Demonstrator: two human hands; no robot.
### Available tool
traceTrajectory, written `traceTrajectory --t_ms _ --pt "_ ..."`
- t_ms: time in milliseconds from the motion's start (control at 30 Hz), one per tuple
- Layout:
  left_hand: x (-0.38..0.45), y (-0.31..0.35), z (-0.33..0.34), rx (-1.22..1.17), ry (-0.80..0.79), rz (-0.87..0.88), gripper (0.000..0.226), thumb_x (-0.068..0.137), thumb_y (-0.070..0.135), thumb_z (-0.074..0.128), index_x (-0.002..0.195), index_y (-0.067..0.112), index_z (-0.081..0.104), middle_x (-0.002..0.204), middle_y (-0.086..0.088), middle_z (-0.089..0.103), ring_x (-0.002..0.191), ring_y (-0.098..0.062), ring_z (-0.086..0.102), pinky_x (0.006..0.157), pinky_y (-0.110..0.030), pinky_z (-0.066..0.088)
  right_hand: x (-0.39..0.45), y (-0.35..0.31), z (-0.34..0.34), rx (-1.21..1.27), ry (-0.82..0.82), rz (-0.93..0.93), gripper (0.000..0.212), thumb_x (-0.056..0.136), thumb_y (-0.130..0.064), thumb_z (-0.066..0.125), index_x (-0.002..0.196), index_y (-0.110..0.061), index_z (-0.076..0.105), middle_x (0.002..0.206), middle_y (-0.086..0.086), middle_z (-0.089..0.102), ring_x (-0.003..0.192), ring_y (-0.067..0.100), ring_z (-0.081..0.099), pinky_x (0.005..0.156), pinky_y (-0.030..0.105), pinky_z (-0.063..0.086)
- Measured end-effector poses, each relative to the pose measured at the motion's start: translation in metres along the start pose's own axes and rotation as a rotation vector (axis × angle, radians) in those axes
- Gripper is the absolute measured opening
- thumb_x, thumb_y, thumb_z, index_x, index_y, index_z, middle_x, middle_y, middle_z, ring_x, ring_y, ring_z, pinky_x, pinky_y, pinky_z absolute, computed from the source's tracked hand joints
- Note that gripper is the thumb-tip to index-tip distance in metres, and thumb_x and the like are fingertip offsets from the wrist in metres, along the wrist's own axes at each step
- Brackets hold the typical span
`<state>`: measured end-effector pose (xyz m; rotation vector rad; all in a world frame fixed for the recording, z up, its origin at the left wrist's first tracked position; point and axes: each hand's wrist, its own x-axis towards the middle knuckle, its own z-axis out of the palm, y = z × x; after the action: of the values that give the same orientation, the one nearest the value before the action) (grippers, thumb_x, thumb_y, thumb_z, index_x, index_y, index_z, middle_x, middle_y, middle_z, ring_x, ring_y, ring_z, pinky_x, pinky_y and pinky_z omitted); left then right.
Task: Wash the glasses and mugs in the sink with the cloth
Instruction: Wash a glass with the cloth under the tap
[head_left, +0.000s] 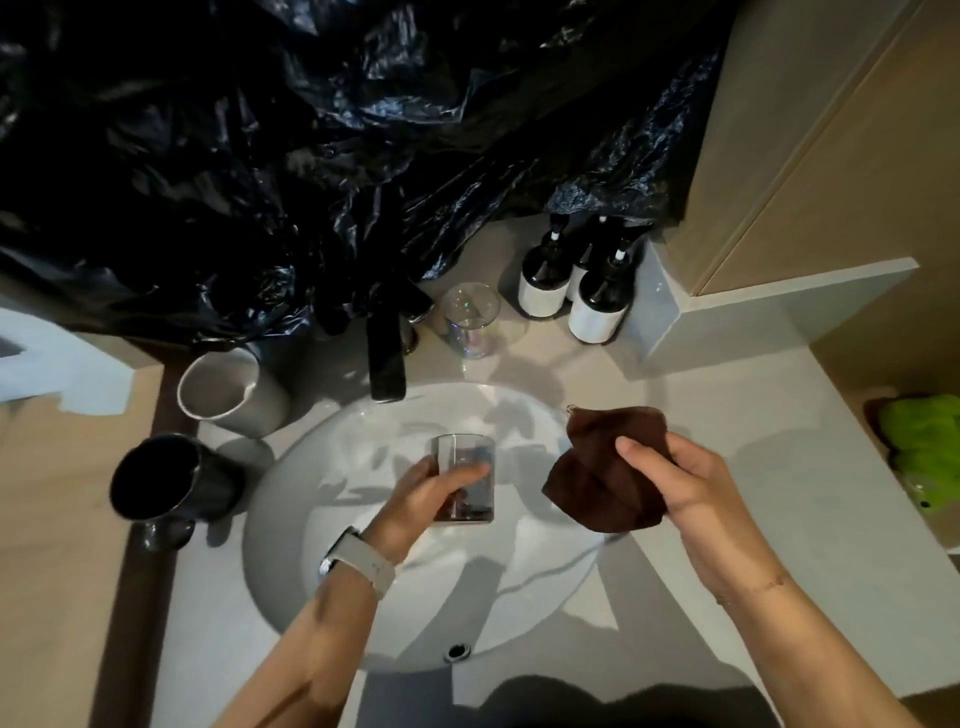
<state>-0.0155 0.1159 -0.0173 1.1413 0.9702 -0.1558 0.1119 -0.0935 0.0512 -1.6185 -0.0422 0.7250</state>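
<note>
Over the white oval sink (311, 519), my left hand (421, 499) grips a clear drinking glass (465, 473), held upright above the basin. My right hand (685, 493) holds a dark brown cloth (608, 467) over the sink's right rim, apart from the glass. A second clear glass (470, 319) stands on the counter behind the basin, right of the black tap (387, 358). A grey mug (228, 389) and a black mug (166, 480) stand on the counter left of the sink.
Three dark pump bottles (571, 283) with white labels stand at the back right corner. Black plastic sheeting (311, 156) covers the wall behind the tap. A green object (924, 447) lies on a lower surface at far right. A beige cabinet (831, 156) rises at right.
</note>
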Motion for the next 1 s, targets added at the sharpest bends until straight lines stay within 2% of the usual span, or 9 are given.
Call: traceTrajectory --t_ms 100,200,333,433,533,633,700,800,1000 --pt "-0.008 -0.009 -0.006 -0.406 -0.111 -0.44 0.031 0.079 0.035 0.076 0.095 0.009 0.07 0.094 -0.013 0.066 0.086 -0.028 0.064 0.077 -0.041 0.057 0.0 0.007 0.003 0.054 -0.011 0.043 0.016 0.088 -0.019 0.065 0.091 -0.006 0.073 0.092 0.017 0.073 0.088 0.025 0.068 0.084 0.034 0.05" --pt "-0.013 -0.014 -0.008 -0.513 -0.14 -0.533 0.046 0.069 0.038 0.082 0.097 0.005 0.067 0.092 -0.014 0.065 0.082 -0.027 0.062 0.071 -0.038 0.06 0.006 0.011 0.004 0.086 0.053 0.084 0.021 0.087 -0.018 0.066 0.093 0.002 0.07 0.092 0.017 0.071 0.091 0.029 0.065 0.089 0.039 0.048" --pt "-0.012 -0.01 -0.004 -0.381 -0.044 -0.44 0.042 0.074 0.034 0.08 0.107 0.015 0.063 0.104 -0.012 0.066 0.091 -0.029 0.064 0.081 -0.044 0.058 0.011 0.013 0.006 0.142 0.108 0.114 0.024 0.09 -0.024 0.064 0.102 -0.006 0.072 0.107 0.016 0.072 0.105 0.029 0.067 0.099 0.044 0.049" --pt "-0.011 -0.01 -0.003 -0.19 -0.035 -0.327 0.059 0.068 0.037 0.085 0.116 0.011 0.063 0.104 -0.011 0.073 0.095 -0.026 0.07 0.09 -0.046 0.057 0.011 0.016 0.003 0.171 0.077 0.112 0.032 0.095 -0.032 0.055 0.111 -0.009 0.07 0.11 0.007 0.073 0.107 0.021 0.067 0.104 0.044 0.045" --pt "-0.02 -0.01 0.002 0.065 0.117 -0.078 0.042 0.076 0.031 0.084 0.102 0.017 0.054 0.1 -0.007 0.066 0.086 -0.021 0.067 0.095 -0.045 0.054 0.011 0.019 0.005 0.26 0.028 0.103 0.038 0.1 -0.03 0.046 0.121 -0.004 0.063 0.117 0.005 0.07 0.114 0.02 0.064 0.11 0.044 0.039" --pt "-0.031 -0.013 -0.001 0.031 0.102 0.086 0.063 0.057 0.043 0.086 0.103 0.016 0.053 0.105 -0.007 0.063 0.092 -0.02 0.065 0.081 -0.036 0.056 0.011 0.017 0.013 0.464 -0.125 0.151 0.043 0.102 -0.031 0.036 0.133 -0.006 0.052 0.131 0.003 0.063 0.123 0.016 0.057 0.109 0.039 0.04" --pt "-0.039 -0.017 -0.005 -0.108 0.009 0.123 0.064 0.057 0.044 0.084 0.107 0.015 0.057 0.108 -0.009 0.065 0.097 -0.022 0.066 0.086 -0.043 0.058 0.01 0.017 0.019 0.517 -0.278 0.167 0.045 0.103 -0.034 0.029 0.14 -0.014 0.046 0.141 -0.002 0.055 0.13 0.012 0.051 0.108 0.036 0.042" --pt "-0.049 -0.018 -0.001 -0.338 -0.047 0.048 0.053 0.074 0.04 0.083 0.112 0.012 0.059 0.112 -0.019 0.066 0.095 -0.033 0.068 0.09 -0.053 0.056 0.007 0.014 0.032 0.437 -0.383 0.114 0.048 0.103 -0.041 0.026 0.143 -0.021 0.043 0.144 -0.007 0.051 0.133 0.007 0.045 0.113 0.033 0.031" --pt "-0.064 -0.014 0.007 -0.204 0.022 0.059 0.082 0.072 0.063 0.068 0.125 0.003 0.052 0.102 -0.017 0.071 0.071 -0.027 0.069 0.061 -0.032 0.056 -0.01 0.013 0.06 -0.108 -0.432 -0.174 0.027 0.09 -0.037 0.052 0.115 -0.031 0.06 0.11 -0.023 0.068 0.112 -0.003 0.058 0.092 0.009 0.041"
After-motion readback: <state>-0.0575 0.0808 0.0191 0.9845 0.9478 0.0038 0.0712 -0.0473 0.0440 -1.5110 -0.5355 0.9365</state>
